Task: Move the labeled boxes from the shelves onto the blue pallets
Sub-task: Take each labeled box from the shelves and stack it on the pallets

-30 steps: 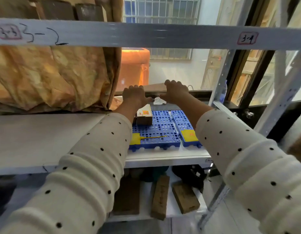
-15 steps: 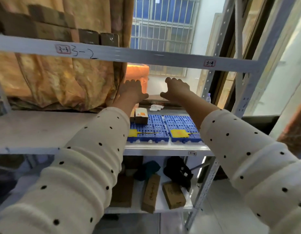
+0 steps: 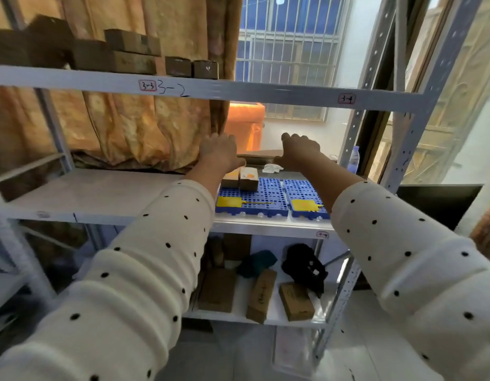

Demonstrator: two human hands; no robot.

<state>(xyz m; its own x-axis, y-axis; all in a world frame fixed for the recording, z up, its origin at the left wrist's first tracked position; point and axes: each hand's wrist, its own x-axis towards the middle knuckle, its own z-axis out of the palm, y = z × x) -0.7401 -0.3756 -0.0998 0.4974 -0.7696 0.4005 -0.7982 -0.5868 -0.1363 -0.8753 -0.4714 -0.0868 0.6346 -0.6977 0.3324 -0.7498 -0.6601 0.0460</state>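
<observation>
Boxes (image 3: 240, 178) — shelf tags (image 3: 148, 85) "3-3", "3-4"

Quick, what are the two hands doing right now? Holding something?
Left hand: grips the left end of a flat brown box at the back of the shelf.
Right hand: grips the box's right end.

Blue grid pallets (image 3: 252, 198), yellow tags (image 3: 229, 202), cream black-dotted sleeves (image 3: 145, 259), orange-gold curtain (image 3: 134, 127), brown boxes (image 3: 248, 178)

Both arms extend forward in dotted white sleeves, with the left hand (image 3: 220, 151) and right hand (image 3: 300, 149) level, well apart, backs up, fingers curled downward.
</observation>
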